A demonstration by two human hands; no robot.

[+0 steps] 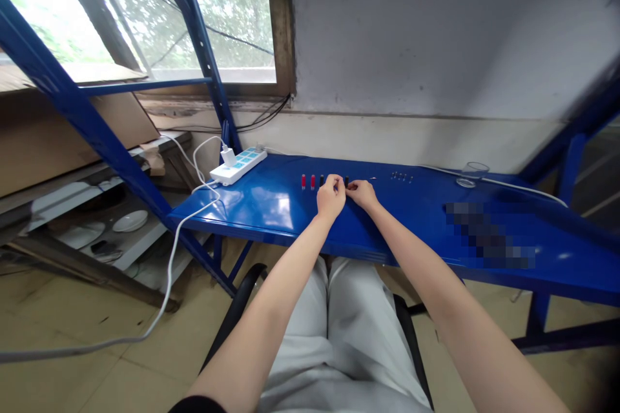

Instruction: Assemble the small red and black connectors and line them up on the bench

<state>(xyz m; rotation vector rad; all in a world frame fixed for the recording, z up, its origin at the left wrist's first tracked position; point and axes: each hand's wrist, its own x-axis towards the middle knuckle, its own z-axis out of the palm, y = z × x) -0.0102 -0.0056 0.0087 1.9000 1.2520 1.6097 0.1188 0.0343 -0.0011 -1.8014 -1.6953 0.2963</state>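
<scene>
My left hand (332,195) is over the blue table, its fingers pinched together. What it grips, if anything, is hidden. Close beside it, my right hand (361,193) has its fingertips closed at a small black cylindrical piece (347,181), which shows between the two hands. Another black piece (321,180) stands just left of my left hand, partly covered by it. Further left are two red cylindrical pieces, a nearer one (312,181) and an outer one (303,181), with paler lower ends. Several tiny metal parts (402,177) lie in rows to the right of my hands.
A white power strip (238,166) with a plugged-in adapter is on the left end of the blue table (261,210). A clear glass dish (472,173) and a blurred-out dark object (489,235) are on the right. White cable (172,258) hangs off the left side.
</scene>
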